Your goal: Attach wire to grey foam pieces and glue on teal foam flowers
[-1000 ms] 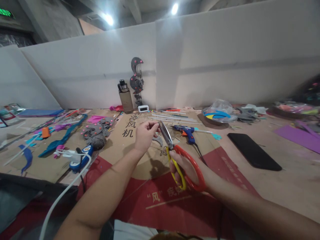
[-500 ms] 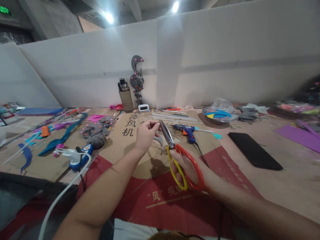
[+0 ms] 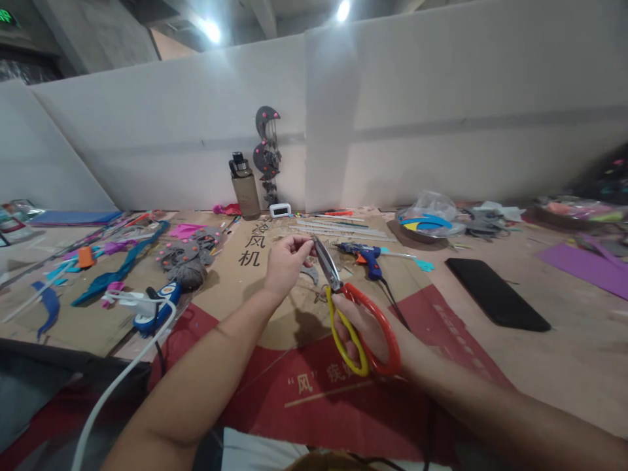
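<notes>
My right hand (image 3: 360, 324) is wrapped around the scissors (image 3: 394, 347), which have one red and one yellow handle. Their metal blades point up and away, nearly together. At the blade tips, my left hand (image 3: 289, 261) is closed in a pinch; what sits between its fingertips is too small to make out. Below the hands, a grey crescent piece (image 3: 310, 273) lies on the printed cardboard (image 3: 275, 330), partly hidden by the left hand. Just beyond the scissors rests a blue glue gun (image 3: 371, 265) with its cord trailing toward me.
A black phone (image 3: 495, 294) lies to the right. Leftward are grey yarn (image 3: 187, 269), a blue-and-white power strip (image 3: 157, 319) with a white cable, and felt scraps. A bottle (image 3: 245, 193), a small white clock (image 3: 280, 210) and a hanging crescent ornament (image 3: 267, 154) are near the white partition.
The view has shifted very slightly. Both hands and the scissors keep almost the same pose, the blades still at the left fingertips.
</notes>
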Action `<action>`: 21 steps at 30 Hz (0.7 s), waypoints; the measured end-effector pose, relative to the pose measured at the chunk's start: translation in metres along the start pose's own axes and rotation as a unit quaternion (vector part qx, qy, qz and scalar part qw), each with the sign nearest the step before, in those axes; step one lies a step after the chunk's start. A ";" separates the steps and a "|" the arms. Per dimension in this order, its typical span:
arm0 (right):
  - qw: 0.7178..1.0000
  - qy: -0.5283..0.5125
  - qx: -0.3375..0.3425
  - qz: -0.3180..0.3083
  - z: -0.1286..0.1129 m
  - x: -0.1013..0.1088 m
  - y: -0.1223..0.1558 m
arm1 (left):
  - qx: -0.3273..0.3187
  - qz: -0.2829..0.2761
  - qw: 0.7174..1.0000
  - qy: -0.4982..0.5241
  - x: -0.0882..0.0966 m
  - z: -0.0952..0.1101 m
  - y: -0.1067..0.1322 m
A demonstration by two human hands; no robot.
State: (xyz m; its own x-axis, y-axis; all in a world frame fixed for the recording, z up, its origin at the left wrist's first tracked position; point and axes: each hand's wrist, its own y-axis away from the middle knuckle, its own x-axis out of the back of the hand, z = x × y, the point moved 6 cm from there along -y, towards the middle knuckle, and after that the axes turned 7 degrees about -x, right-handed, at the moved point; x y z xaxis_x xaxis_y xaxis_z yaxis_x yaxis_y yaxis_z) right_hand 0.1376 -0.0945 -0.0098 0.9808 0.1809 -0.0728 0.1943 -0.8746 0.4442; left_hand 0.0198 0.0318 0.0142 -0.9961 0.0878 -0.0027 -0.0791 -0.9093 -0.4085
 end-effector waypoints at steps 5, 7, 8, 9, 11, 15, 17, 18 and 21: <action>1.000 0.007 0.008 0.005 0.000 0.001 -0.001 | 0.004 0.003 1.000 -0.005 0.000 0.003 0.001; 1.000 0.001 0.008 0.002 0.001 0.002 -0.001 | 0.007 -0.001 1.000 -0.006 0.000 0.003 0.001; 1.000 -0.003 0.001 0.001 0.002 0.002 -0.001 | 0.008 -0.005 1.000 -0.008 -0.001 0.003 0.002; 1.000 -0.005 -0.006 0.002 0.003 0.003 -0.001 | 0.008 -0.009 1.000 -0.011 -0.001 0.003 0.002; 1.000 -0.005 -0.021 0.008 0.006 0.004 0.000 | 0.010 -0.016 1.000 -0.017 -0.003 0.001 0.003; 0.999 0.007 -0.020 0.032 0.010 0.015 0.000 | 0.022 -0.013 1.000 -0.017 -0.002 -0.001 0.001; 0.998 0.039 -0.019 0.034 0.014 0.024 0.000 | 0.019 -0.003 1.000 -0.019 0.004 0.001 -0.003; 0.997 0.068 -0.019 0.030 0.016 0.029 0.001 | 0.013 0.006 1.000 -0.018 0.009 0.004 -0.006; 0.979 0.202 0.024 0.012 0.014 0.041 0.008 | 0.003 0.051 0.999 -0.004 0.029 0.009 -0.016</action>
State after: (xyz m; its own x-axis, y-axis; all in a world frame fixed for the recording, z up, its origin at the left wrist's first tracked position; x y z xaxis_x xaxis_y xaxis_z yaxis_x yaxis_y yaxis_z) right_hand 0.1800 -0.1002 -0.0223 0.9002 0.3146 0.3012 0.1814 -0.8995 0.3975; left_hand -0.0079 0.0453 0.0291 -0.9993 -0.0086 -0.0375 0.0229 -0.9158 -0.4009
